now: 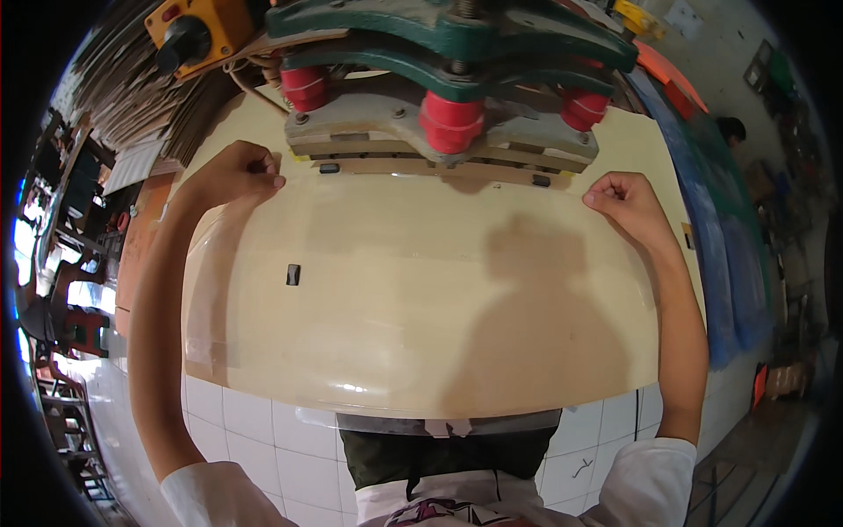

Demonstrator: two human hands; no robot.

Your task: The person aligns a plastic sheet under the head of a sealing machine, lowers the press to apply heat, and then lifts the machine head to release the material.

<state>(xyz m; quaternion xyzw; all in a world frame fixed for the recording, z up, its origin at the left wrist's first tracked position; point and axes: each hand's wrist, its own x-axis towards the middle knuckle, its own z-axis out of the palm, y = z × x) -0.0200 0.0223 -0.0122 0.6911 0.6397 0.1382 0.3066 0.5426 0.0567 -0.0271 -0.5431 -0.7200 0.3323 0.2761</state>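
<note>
A large clear plastic sheet (pixel 378 334) lies over the cream tabletop (pixel 645 145), bowing and shining along its near edge. Its far left corner is pinched between the thumb and curled fingers of my left hand (pixel 244 171). On the other side, my right hand (pixel 627 202) has its fingers closed at the far right corner of the same sheet. Between both hands, the sheet's far edge reaches the front of a grey metal press plate (pixel 351 132). Small dark blocks, one at the left (pixel 329 168) and one at the right (pixel 541 180), sit by that edge.
Above the plate hangs a green press frame (pixel 378 57) with red cylindrical mounts (pixel 452 123). A yellow switch box (pixel 198 35) is at upper left, near stacked cardboard (pixel 132 88). Another dark block (pixel 293 275) is left of centre. Blue plastic sheeting (pixel 702 237) hangs at right.
</note>
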